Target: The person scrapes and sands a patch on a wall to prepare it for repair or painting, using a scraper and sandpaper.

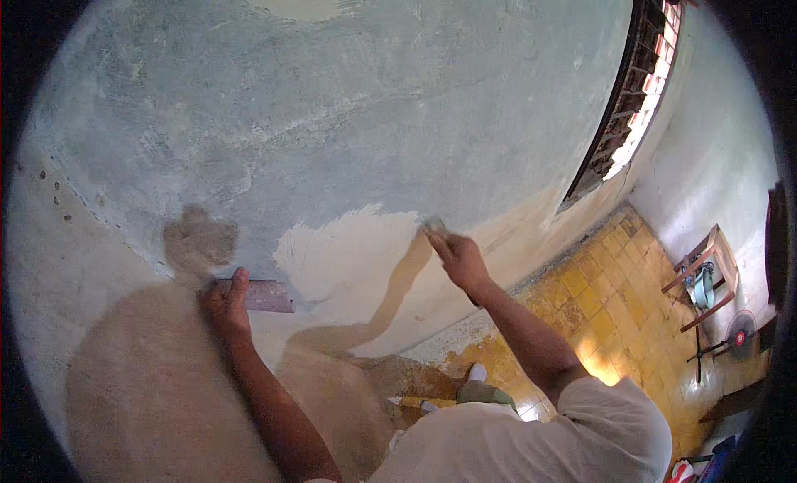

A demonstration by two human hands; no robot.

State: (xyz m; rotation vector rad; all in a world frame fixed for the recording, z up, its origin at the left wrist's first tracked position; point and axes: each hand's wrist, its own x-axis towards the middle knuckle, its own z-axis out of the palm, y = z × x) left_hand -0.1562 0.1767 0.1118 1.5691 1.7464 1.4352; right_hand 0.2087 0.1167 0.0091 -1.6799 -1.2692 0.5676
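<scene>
My right hand (461, 259) grips the handle of a paintbrush (434, 225), its bristles against the wall at the upper edge of a pale, freshly coated patch (348, 246). The brush is a little blurred. Lower left, my left hand (229, 305) rests at the wall with its thumb up, closed on the end of a flat, reddish-brown rectangular piece (269, 295) whose material I cannot tell. Around the patch, the wall (373, 146) is worn grey-blue paint with cracks and scratches. Shadows of my head and arms fall across the lower wall.
A barred window opening (641, 97) is at the upper right. Yellow floor tiles (585, 283) run along the wall's foot. Farther right stand a wooden stool (716, 259) with a light-blue container (704, 286) and a fan (740, 337). My feet are on the floor below.
</scene>
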